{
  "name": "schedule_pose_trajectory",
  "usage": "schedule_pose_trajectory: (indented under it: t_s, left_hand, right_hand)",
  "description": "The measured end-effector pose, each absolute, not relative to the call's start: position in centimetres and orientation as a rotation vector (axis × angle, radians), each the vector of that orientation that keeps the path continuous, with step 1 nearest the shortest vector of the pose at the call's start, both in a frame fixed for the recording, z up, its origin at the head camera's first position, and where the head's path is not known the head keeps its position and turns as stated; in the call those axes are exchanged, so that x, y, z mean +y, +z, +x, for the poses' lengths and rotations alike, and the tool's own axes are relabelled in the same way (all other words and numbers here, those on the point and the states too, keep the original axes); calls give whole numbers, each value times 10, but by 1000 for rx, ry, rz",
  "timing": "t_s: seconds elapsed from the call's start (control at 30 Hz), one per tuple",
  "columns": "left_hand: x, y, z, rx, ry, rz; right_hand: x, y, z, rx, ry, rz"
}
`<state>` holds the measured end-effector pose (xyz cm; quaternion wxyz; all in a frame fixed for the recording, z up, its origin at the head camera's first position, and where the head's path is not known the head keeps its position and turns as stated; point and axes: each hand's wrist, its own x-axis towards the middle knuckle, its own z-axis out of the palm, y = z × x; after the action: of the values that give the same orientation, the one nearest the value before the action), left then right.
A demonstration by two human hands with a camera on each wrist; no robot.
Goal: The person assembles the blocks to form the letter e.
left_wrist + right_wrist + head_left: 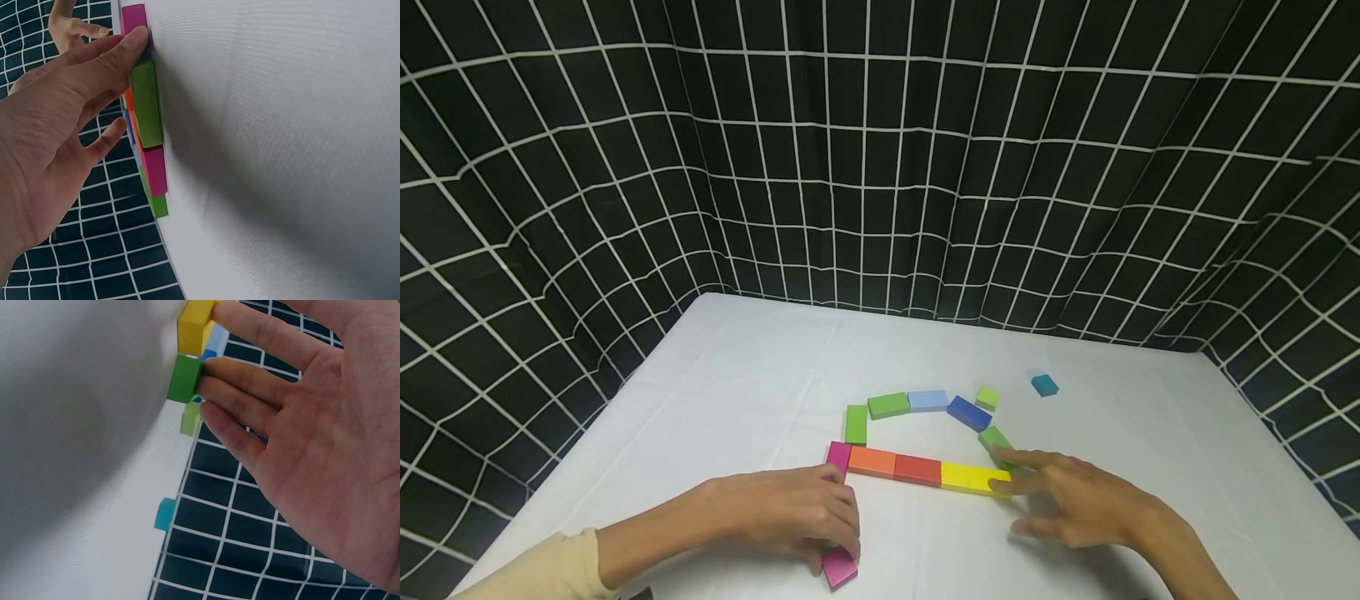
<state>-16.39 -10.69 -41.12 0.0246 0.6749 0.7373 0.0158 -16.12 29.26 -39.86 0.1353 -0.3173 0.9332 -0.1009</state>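
Observation:
My left hand (pixel 808 510) bends over the near end of a row of blocks running toward the front of the table. Its thumb and fingers pinch a magenta block (pixel 133 15) that adjoins a green block (pixel 147 103). Farther along that row is another magenta block (pixel 839 454). My right hand (pixel 1078 500) has its fingers extended, palm toward the table. Its index fingertip is at the end of the yellow block (pixel 966 477), and other fingertips meet a green block (pixel 185 379). Orange (pixel 872 461) and red (pixel 917 470) blocks join the magenta one to the yellow.
Beyond this line, an arc holds green blocks (pixel 888 405), a light blue block (pixel 928 401) and a dark blue block (pixel 970 413). A small lime block (pixel 987 398) sits just outside it. A teal block (pixel 1045 384) lies farther right. Black gridded curtains (pixel 880 167) border the white table (pixel 760 358).

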Motion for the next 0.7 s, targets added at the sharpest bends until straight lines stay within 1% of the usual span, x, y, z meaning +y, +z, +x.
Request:
schedule_pose_trajectory:
  t_s: [0.3, 0.7]
  left_hand:
    - [-108, -411, -164, 2280, 41, 2058]
    - [-107, -408, -163, 2298, -10, 2118]
  right_hand:
    - [293, -400, -162, 2706, -306, -936]
    - [293, -399, -161, 2706, -307, -928]
